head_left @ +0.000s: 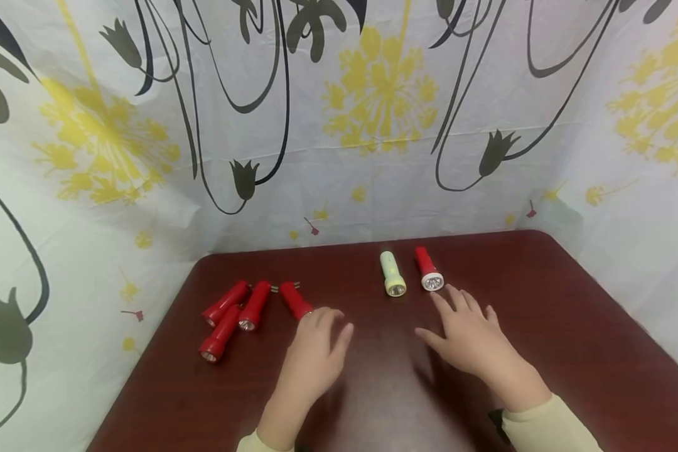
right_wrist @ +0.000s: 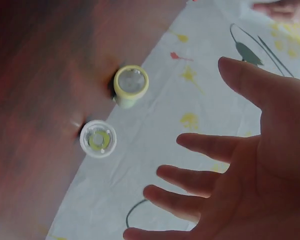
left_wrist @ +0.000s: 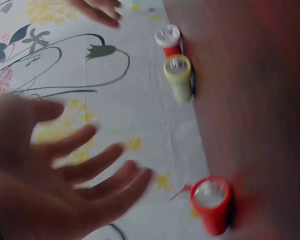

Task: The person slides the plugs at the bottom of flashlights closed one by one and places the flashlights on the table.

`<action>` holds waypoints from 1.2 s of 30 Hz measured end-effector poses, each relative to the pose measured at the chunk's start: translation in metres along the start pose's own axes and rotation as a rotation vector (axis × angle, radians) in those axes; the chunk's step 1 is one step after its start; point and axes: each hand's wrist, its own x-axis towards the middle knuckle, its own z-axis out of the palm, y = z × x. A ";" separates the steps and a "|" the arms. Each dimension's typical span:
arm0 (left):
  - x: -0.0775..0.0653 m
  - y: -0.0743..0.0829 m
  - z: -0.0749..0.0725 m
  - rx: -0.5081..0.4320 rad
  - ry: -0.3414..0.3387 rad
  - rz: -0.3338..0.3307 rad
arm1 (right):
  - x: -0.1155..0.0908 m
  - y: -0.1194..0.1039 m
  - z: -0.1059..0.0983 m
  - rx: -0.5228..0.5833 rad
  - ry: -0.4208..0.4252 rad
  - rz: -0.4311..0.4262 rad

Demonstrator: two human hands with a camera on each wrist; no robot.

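Note:
My left hand (head_left: 317,351) hovers over the table with fingers spread and holds nothing. Just beyond its fingertips lies a red flashlight (head_left: 295,299), its lens end partly hidden by the hand in the head view. My right hand (head_left: 468,333) is also spread and holds nothing, its fingertips near a red flashlight with a white head (head_left: 427,267). To the left of that one lies a pale green flashlight with a yellow rim (head_left: 392,273). Both lenses face me. In the right wrist view the yellow-rimmed lens (right_wrist: 131,82) and the white-rimmed lens (right_wrist: 98,139) stand beyond the fingers.
Several more red flashlights lie grouped at the table's left, among them one in front (head_left: 219,334) and one beside it (head_left: 254,306). The dark red-brown table (head_left: 384,370) ends at a white patterned curtain (head_left: 339,188), which also hangs along both sides.

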 end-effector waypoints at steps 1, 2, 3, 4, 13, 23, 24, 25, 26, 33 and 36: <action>0.000 0.000 0.001 0.068 -0.026 0.018 | -0.004 0.001 0.000 0.009 0.013 0.005; 0.000 0.000 0.002 0.124 -0.050 0.034 | -0.007 0.001 0.000 0.017 0.021 0.010; 0.000 0.000 0.003 0.173 -0.067 0.047 | -0.011 0.002 0.000 0.027 0.026 0.013; -0.001 -0.001 0.004 0.209 -0.079 0.053 | -0.013 0.002 0.001 0.031 0.031 0.016; -0.009 -0.009 0.006 0.222 -0.091 0.025 | -0.028 0.003 0.017 0.063 -0.024 0.061; -0.009 -0.012 0.003 0.204 -0.096 -0.011 | -0.031 0.001 0.022 0.051 -0.055 0.066; -0.009 -0.012 0.003 0.204 -0.098 -0.015 | -0.031 0.001 0.022 0.048 -0.053 0.065; -0.009 -0.012 0.003 0.203 -0.100 -0.019 | -0.031 0.000 0.022 0.047 -0.049 0.065; -0.009 -0.012 0.002 0.202 -0.101 -0.024 | -0.031 0.000 0.021 0.046 -0.046 0.064; -0.008 -0.011 0.000 0.181 -0.112 -0.039 | -0.031 0.001 0.019 0.050 -0.050 0.065; -0.008 -0.011 0.001 0.171 -0.126 -0.060 | -0.032 0.000 0.019 0.048 -0.060 0.069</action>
